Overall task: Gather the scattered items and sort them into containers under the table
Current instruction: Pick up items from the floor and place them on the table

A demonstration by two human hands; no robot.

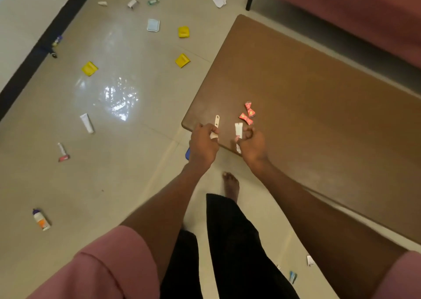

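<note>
Two hands pinch white tubes over the brown table's corner (296, 94): left hand (202, 145); right hand (251, 145); sachets litter the tiled floor (127, 162).

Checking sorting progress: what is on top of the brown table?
On the brown table lie red wrappers. The left hand and right hand each grip a small white item above its corner. Containers underneath are hidden.

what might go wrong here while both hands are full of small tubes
1. The left hand and the right hand each pinch a small white tube near one end; either grip may slip and add to the mess.
2. The red wrappers lie near the table edge, so a careless put-down might knock them off.
3. Yellow packets and a bottle litter the glossy floor; a bare foot may tread on one.
</note>
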